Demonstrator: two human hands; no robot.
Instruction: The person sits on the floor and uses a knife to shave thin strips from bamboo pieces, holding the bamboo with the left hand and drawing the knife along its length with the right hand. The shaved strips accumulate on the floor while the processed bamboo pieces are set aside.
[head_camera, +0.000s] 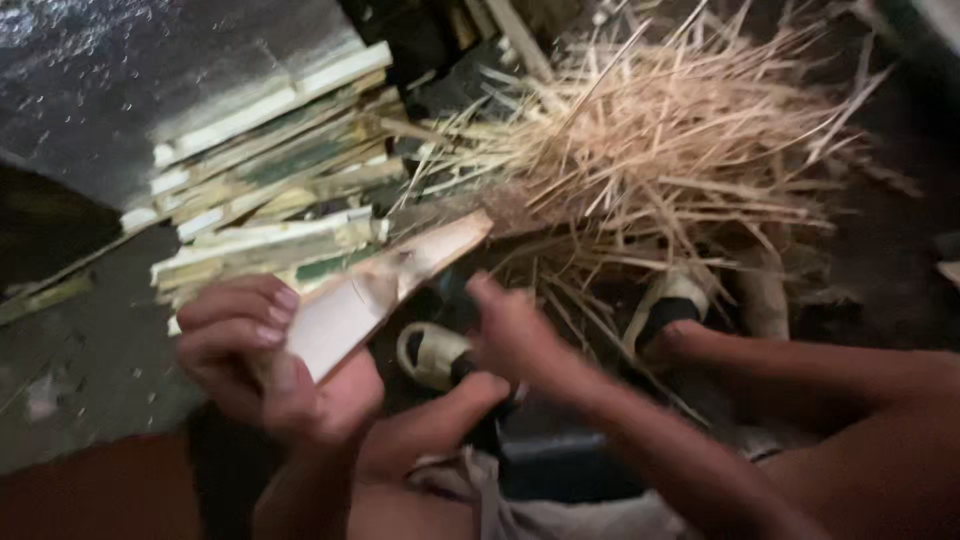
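a: what is the left hand (265, 365) doing?

b: it is curling its fingers tight around the near end of a split bamboo slat (375, 295), pale inner face turned up. the slat is angling up and away toward the heap of strips, probably so the far end is staying clear for working.

a: and the right hand (515, 335)?

b: it is hovering just beside the slat, fingers loosely bent. it is blurred, so i cannot tell whether it is gripping anything.

a: what is lying around them?

b: a stack of split bamboo pieces (270, 190) is lying on the floor (90, 350) toward the upper left, touching or nearly touching the slat's far side. a loose heap of thin bamboo strips (680, 150) is spreading across the upper right, probably left where they fell. two sandalled feet (440, 355) are resting below the slat, the other one (675, 305) at the heap's near edge.

a: anything standing in the way?

b: the person's own knee and forearm are crowding the space under the hands, and stray strips are reaching in close to the slat's tip.
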